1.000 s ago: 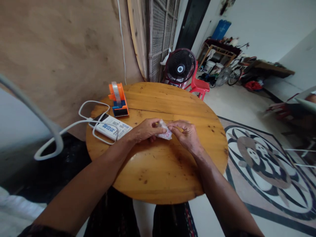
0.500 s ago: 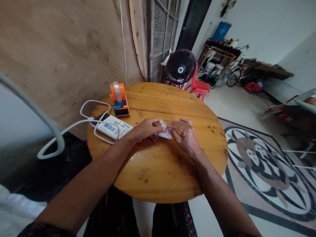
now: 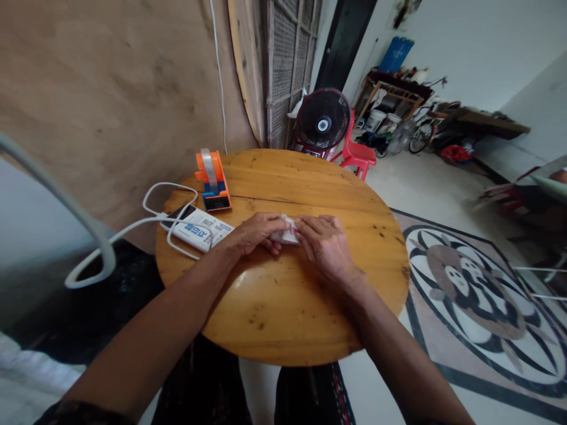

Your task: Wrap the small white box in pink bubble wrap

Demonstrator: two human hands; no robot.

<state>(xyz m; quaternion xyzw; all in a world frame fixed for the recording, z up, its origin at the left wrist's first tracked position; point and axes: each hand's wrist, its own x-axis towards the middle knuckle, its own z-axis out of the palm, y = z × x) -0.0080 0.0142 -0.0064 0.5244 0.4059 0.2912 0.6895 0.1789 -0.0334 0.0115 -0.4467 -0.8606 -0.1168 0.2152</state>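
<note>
I see a round wooden table, shiny and yellow-brown, with dark spots and a thin dark line across its far part. Near the middle, a small see-through packet sits between the two hands, just over the wood. The left hand has its thumb and fingers closed in on the packet's left side. The right hand has its fingers bent close together over the other end, touching it, but its thumb is hidden, so I can't tell if it is pinching. To the left lies a flat white box with blue writing, and a white cord loops over it. An orange and blue tape holder is just beyond. Past the table I can see a round fan and a red chair. Over on the right, the floor has a big round panda picture, and a bike is farther back.
</note>
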